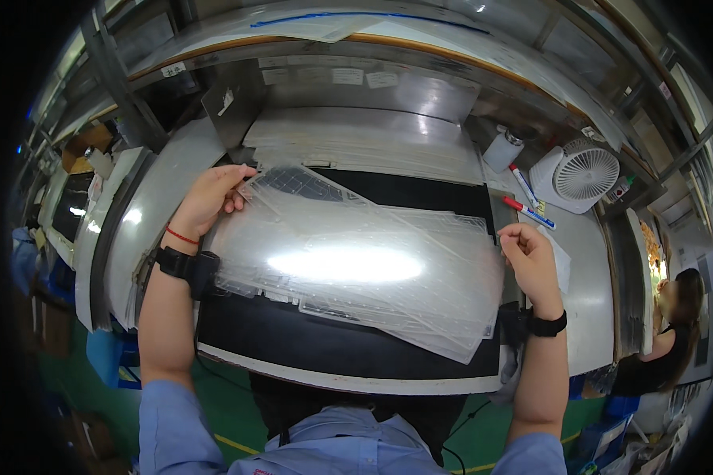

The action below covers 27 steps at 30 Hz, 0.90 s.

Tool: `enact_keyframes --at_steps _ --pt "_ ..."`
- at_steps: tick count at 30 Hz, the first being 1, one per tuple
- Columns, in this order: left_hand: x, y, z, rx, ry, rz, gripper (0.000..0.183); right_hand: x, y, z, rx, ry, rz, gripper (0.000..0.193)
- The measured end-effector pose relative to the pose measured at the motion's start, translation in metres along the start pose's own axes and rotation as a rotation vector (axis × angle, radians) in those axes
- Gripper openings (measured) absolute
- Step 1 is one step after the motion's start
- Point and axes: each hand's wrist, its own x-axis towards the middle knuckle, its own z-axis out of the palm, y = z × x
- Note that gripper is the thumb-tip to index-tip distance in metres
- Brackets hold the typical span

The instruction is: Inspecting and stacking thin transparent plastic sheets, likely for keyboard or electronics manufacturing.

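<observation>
Several clear plastic sheets lie in a loose, skewed stack on a black mat in front of me. A bright glare covers their middle. My left hand pinches the far left corner of a tilted upper sheet between thumb and fingers. Fine lines show near that corner. At the stack's right edge is my right hand, its fingers curled together; what they grip, if anything, cannot be made out. Both wrists wear black bands.
Behind the mat lies a pile of flat sheets. To the right are a white fan, red and blue markers and a white bottle. A shelf spans overhead. Another person is at far right.
</observation>
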Motion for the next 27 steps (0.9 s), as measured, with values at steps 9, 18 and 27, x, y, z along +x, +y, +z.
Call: enact_keyframes --at_steps 9,18,27 --pt "0.006 -0.004 0.0 0.055 -0.033 0.004 0.02 -0.003 -0.007 0.007 -0.029 -0.051 0.008 0.016" --pt "0.022 -0.027 -0.029 -0.285 0.073 0.119 0.024 -0.003 -0.014 0.005 0.007 -0.028 0.038 0.017" --pt "0.009 -0.007 -0.009 -0.407 0.129 0.138 0.038 -0.011 -0.028 0.002 -0.297 -0.282 -0.039 0.025"
